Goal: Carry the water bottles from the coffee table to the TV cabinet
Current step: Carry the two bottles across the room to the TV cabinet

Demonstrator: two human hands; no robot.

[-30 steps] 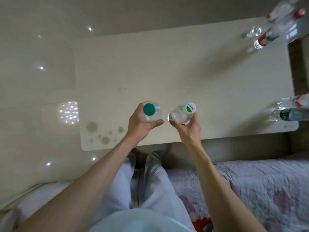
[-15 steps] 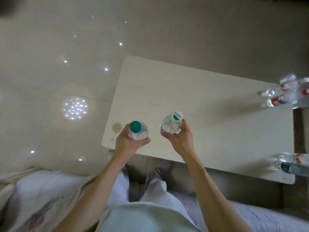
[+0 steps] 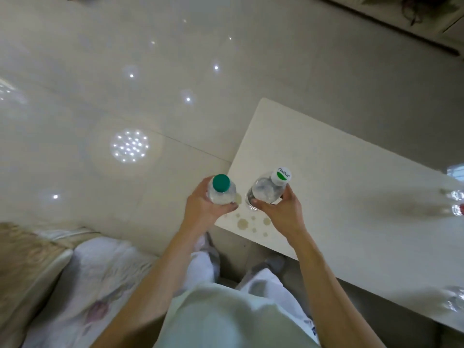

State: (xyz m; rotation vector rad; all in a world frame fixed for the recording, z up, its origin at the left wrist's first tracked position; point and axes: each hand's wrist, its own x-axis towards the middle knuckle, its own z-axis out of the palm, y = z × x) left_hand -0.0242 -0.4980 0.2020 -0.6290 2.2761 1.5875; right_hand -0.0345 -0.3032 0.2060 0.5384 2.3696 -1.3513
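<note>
My left hand (image 3: 200,209) grips a clear water bottle with a green cap (image 3: 221,189), held upright over the left corner of the white coffee table (image 3: 339,197). My right hand (image 3: 281,212) grips a second clear bottle with a white-and-green cap (image 3: 268,189), tilted a little to the right above the table. More bottles (image 3: 455,204) stand blurred at the table's far right edge, and another one (image 3: 455,301) shows at the lower right. A pale cabinet edge (image 3: 401,23) runs across the top right corner.
Glossy beige floor tiles (image 3: 125,96) spread to the left and ahead, with ceiling lights reflected in them. A sofa with a floral cover (image 3: 82,285) lies at the lower left. My legs stand between sofa and table. Round stains mark the table's near corner (image 3: 242,223).
The view has swung left and upward, so the table slid to the right and more floor shows. Both hands keep their bottles and have drifted toward the table's left corner.
</note>
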